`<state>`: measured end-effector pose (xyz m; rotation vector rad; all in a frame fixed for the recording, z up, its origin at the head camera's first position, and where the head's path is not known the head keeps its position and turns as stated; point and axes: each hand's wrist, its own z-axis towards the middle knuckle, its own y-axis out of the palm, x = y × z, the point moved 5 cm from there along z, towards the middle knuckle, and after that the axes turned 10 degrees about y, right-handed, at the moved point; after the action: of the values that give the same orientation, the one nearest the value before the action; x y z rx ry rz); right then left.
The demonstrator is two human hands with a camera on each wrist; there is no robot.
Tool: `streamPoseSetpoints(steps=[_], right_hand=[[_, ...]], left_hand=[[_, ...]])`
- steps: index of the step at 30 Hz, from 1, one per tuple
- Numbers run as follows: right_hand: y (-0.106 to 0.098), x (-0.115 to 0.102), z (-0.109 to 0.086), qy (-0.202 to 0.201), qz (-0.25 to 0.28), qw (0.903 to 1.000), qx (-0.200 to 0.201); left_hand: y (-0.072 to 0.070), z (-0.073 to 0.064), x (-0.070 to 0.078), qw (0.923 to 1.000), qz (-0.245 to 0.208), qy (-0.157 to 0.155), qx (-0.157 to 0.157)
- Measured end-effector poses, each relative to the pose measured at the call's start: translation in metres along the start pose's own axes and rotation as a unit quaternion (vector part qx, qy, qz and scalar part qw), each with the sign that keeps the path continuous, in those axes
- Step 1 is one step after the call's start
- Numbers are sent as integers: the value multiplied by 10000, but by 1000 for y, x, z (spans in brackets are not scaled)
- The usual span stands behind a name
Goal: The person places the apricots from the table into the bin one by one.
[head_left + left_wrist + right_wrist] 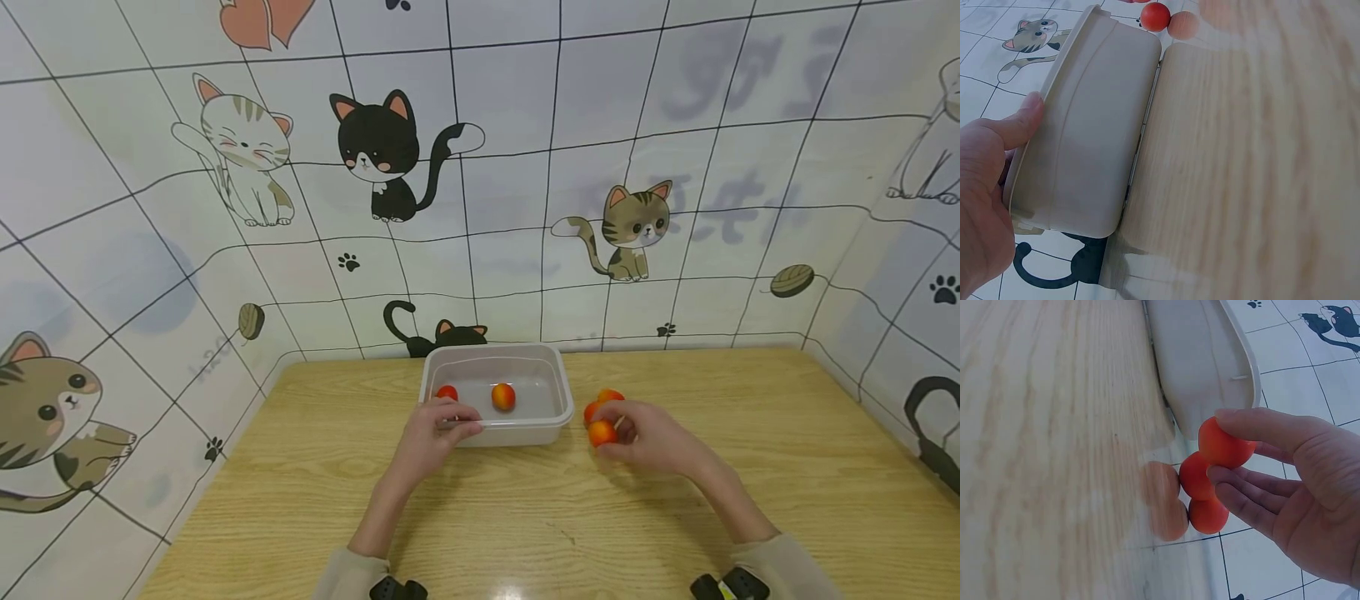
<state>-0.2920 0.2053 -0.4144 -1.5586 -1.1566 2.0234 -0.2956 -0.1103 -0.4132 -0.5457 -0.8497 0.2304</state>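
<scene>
A white plastic container [517, 436] stands near the table's far edge with two red-orange tomatoes in it: one tomato [503, 397] near the middle, another tomato [447, 392] at the left. My left hand [427, 442] grips the container's near left rim, its thumb on the outer wall in the left wrist view. Right of the container, my right hand [660, 440] pinches a tomato [1225, 447] between thumb and fingers. Just beyond it are two more tomatoes, one tomato [1195, 475] close to the held one and another tomato [1209, 515] beside that, partly hidden in the head view.
The wooden table [510, 517] has a glossy top that reflects the tomatoes. Behind it and at both sides rises a wall covering [510, 200] printed with cats and grid lines. A dark wrist device [731, 583] sits on the right sleeve.
</scene>
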Motion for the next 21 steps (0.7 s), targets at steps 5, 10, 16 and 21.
streamPoseSetpoints(steps=[5, 10, 16, 21], right_hand=[[-4, -3, 2, -63, 89, 9998, 161], [-9, -8, 4, -94, 135, 9991, 390], [-13, -13, 9, 15, 210, 9981, 579], [-16, -20, 12, 41, 299, 9971, 704]], left_hand=[[0, -1, 0, 10000, 42, -40, -22], [-1, -1, 0, 10000, 33, -7, -12], [-1, -1, 0, 10000, 56, 64, -4], [-1, -1, 1, 9999, 94, 93, -13]])
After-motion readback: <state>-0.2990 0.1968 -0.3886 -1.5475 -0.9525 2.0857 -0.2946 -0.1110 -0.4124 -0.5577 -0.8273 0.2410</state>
